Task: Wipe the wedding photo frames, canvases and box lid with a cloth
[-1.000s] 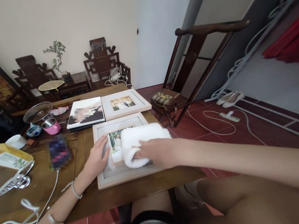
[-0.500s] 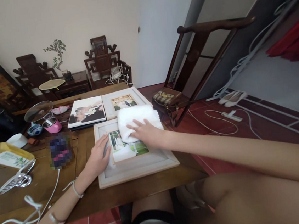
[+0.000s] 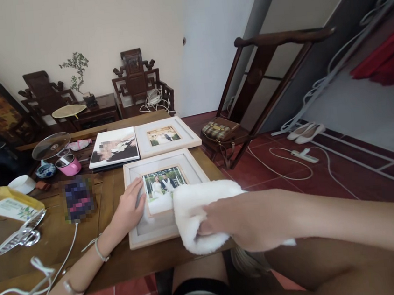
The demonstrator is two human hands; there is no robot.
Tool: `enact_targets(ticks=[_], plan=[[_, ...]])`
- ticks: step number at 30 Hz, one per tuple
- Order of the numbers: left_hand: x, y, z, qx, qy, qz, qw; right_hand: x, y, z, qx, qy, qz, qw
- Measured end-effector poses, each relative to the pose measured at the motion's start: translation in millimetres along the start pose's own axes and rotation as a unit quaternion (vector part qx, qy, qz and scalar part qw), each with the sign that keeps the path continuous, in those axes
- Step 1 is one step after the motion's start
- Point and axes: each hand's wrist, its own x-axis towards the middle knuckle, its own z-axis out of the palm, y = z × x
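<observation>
A picture frame (image 3: 156,231) with a pale wooden border lies flat on the table, a wedding photo (image 3: 158,194) of two people at its centre. Resting on the frame's left border is my left hand (image 3: 131,206), its fingers stretched out. My right hand (image 3: 246,217) grips a fluffy white cloth (image 3: 205,196), with fingers partly tucked into its folds. The cloth covers the frame's lower right part and hangs past its near right corner; whether it touches the glass there I cannot tell.
Behind lie a second framed photo (image 3: 190,136) and a photo album (image 3: 129,138). A pink cup (image 3: 69,166), an oil-coloured bottle (image 3: 18,206), a hair clip (image 3: 26,236) and a white cable (image 3: 69,254) are on the left. A wooden chair (image 3: 261,61) holding a plaid bag (image 3: 216,130) stands right.
My right hand has drawn the cloth from the frame's upper right toward me and to the right, uncovering the photo's top. The hand went from lying flat to gripping. My left hand stays put.
</observation>
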Motion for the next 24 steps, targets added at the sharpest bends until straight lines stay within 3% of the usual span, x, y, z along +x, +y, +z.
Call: enact_targets(ticks=[5,11,14,19,24], plan=[[1,4,1.0,0.006,0.002,0.007,1.000,14,2,3,-0.005,0.026,-0.001,1.000],[-1,7,-2.6,0.009,0.002,0.013,1.000,68,20,15,-0.052,0.212,-0.002,0.976],[-2,9,-5.9,0.011,-0.006,0.015,1.000,89,30,15,-0.062,0.260,0.018,0.963],[-3,8,-7.3,0.011,-0.006,0.010,1.000,115,48,7,-0.116,0.303,0.039,0.945],[-4,5,-7.0,0.007,-0.005,0.011,1.000,122,49,3,-0.148,0.286,0.044,0.946]])
